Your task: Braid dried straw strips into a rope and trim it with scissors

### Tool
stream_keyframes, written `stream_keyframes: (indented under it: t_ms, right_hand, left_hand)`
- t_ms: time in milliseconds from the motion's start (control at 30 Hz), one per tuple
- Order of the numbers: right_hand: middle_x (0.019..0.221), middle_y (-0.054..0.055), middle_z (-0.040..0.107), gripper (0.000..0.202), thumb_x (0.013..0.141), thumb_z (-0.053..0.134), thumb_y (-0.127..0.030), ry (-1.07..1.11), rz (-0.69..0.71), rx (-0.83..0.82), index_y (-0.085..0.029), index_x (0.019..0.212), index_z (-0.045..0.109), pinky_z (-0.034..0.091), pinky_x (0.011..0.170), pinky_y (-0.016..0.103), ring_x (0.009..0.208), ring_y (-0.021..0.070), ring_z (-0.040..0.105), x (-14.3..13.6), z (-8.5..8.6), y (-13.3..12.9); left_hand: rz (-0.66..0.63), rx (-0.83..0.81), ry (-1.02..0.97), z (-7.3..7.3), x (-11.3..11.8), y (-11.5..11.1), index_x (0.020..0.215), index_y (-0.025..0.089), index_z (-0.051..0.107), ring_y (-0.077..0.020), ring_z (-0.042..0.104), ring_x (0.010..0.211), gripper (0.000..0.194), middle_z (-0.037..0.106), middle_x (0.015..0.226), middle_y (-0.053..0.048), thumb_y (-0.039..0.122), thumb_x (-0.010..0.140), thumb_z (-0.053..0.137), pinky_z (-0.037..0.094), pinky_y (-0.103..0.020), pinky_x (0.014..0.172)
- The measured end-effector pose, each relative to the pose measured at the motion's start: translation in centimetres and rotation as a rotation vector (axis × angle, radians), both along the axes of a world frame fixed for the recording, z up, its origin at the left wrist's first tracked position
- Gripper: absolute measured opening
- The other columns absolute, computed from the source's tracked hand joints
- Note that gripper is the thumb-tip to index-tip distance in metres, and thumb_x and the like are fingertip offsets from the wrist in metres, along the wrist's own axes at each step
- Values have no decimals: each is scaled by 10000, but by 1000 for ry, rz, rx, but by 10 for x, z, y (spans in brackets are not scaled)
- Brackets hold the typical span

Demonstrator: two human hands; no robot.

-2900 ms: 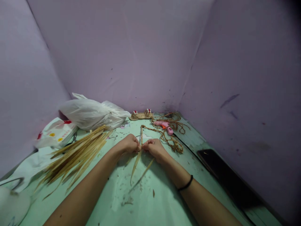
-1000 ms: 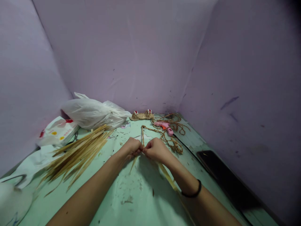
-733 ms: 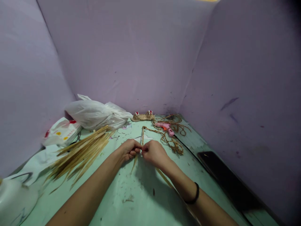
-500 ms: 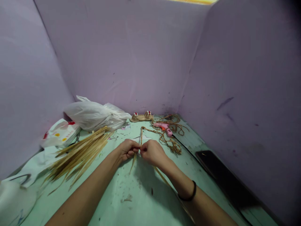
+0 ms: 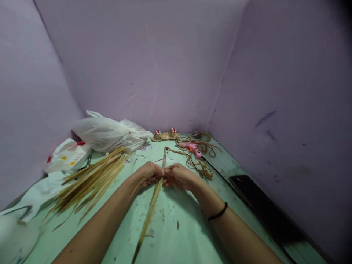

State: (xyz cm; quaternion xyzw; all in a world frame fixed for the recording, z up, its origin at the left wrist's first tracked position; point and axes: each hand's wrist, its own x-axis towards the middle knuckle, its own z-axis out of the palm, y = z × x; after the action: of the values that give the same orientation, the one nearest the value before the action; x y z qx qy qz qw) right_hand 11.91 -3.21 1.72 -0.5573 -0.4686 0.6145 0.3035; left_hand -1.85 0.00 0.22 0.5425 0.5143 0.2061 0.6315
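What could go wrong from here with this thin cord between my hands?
The thin cord might loosen if the left hand or right hand slips, since their fingertips meet at its near end.

The long flat strip could snag or twist, as it trails toward you between your forearms.

A hard pull might disturb the pink glue gun, because the cord seems to lead toward brown loops lying close beside it.

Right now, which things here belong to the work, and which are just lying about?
In the work:
brown cord and pale strip, meeting between left hand and right hand
likely the loose strips

Lying about, seemingly:
white bag
box
pink glue gun
black slab
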Motion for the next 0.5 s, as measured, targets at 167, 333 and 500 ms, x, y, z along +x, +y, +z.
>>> stream_keyframes:
  t_ms: [167, 333, 500]
  right_hand:
    - [278, -75, 268, 210, 643, 460, -92, -94, -4, 42, -138, 439, 475, 84, 313, 199, 264, 34, 185, -1, -13, 4]
    - [303, -71, 337, 173, 622, 501, -127, -107, -13, 78, -139, 451, 490, 111, 332, 202, 290, 32, 216, 4, -23, 9]
    - [330, -59, 400, 111, 592, 499, -133, -14, -17, 91, -120, 493, 546, 120, 349, 206, 309, 34, 227, 2, -25, 8]
  left_hand:
    - [-20, 54, 142, 2, 1, -1, 545, 137, 520, -37, 209, 284, 90, 319, 334, 79, 198, 479, 529, 94, -201, 323]
    - [-46, 180, 308, 12, 2, -3, 483, 111, 551, -58, 287, 325, 44, 377, 319, 45, 148, 491, 529, 195, -205, 356]
    - [-53, 297, 535, 30, 5, -11, 503, 111, 601, -89, 402, 401, 86, 524, 423, -17, 186, 525, 565, 289, -213, 424]
